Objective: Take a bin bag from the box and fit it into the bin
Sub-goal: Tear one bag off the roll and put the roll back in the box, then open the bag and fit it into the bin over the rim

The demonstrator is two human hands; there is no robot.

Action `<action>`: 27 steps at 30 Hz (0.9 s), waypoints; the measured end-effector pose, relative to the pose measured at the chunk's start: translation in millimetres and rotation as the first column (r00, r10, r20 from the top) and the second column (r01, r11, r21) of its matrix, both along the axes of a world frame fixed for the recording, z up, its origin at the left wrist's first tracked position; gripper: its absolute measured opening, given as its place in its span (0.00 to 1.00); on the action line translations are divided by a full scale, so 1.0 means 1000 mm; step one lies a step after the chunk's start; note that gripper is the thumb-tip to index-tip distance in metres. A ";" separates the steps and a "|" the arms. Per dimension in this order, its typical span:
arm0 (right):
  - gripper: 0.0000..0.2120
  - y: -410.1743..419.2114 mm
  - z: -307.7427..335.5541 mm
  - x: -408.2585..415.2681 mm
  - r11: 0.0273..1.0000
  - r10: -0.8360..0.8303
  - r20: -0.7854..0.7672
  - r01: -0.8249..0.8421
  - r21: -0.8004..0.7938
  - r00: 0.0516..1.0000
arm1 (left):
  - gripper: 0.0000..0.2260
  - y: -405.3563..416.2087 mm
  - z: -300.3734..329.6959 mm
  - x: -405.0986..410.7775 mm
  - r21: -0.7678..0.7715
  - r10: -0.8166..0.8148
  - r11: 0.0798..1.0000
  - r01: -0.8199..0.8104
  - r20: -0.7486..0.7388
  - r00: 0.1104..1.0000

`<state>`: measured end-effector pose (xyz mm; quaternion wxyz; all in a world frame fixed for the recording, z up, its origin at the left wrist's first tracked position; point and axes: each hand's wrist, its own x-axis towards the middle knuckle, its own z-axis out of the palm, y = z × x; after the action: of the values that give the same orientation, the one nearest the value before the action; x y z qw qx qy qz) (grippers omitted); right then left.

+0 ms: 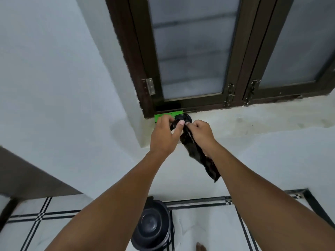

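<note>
A green box (pixel 166 116) lies on the white window sill (pixel 253 122), in the left corner under the window. A black bin bag (pixel 197 153) comes out of the box's right end and hangs down over the sill's edge as a long crumpled strip. My left hand (pixel 165 136) pinches the bag just beside the box. My right hand (pixel 201 133) grips the same bag a little to the right, and the strip trails down past its wrist. A black round bin (pixel 154 225) stands on the floor below, against the wall, its inside dark.
A dark brown window frame (pixel 141 69) with frosted panes rises above the sill. White walls meet at the left. The floor (pixel 54 223) has white tiles with black lines. A bare foot (pixel 201 248) shows at the bottom edge, right of the bin.
</note>
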<state>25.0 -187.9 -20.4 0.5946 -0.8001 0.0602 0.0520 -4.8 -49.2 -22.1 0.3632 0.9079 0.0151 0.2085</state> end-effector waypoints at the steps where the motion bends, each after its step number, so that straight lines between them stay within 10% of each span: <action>1: 0.14 0.009 0.003 -0.010 0.993 -0.015 -0.077 0.024 0.119 0.997 | 0.17 0.010 -0.001 -0.016 -0.037 -0.009 0.999 0.008 -0.022 1.000; 7: 0.18 0.078 -0.001 -0.089 0.889 0.091 -0.334 0.075 0.452 0.938 | 0.15 0.069 -0.020 -0.111 -0.528 -0.274 0.849 0.003 -0.436 0.857; 16: 0.23 0.125 -0.022 -0.208 0.820 0.555 -0.282 -0.457 0.344 0.783 | 0.12 0.158 -0.046 -0.188 -0.776 0.235 0.314 -0.547 -0.494 0.837; 21: 0.08 0.136 -0.032 -0.229 0.883 0.418 -0.268 -0.320 0.343 0.868 | 0.28 0.168 -0.044 -0.204 -0.818 0.154 0.079 -0.570 -0.555 0.818; 24: 0.06 0.142 -0.036 -0.239 0.941 0.241 -0.245 -0.165 0.296 0.939 | 0.37 0.158 -0.044 -0.225 -0.612 0.365 0.435 -0.660 -0.550 0.751; 27: 0.12 0.140 -0.043 -0.246 0.964 0.150 -0.232 -0.090 0.252 0.961 | 0.21 0.142 -0.043 -0.258 -0.387 0.371 0.812 -0.437 -0.235 0.898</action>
<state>-221.4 -48.3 -63.2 0.6698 -0.7121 0.0788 0.1952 -263.3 93.3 -65.1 0.4993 0.7938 0.2806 0.2045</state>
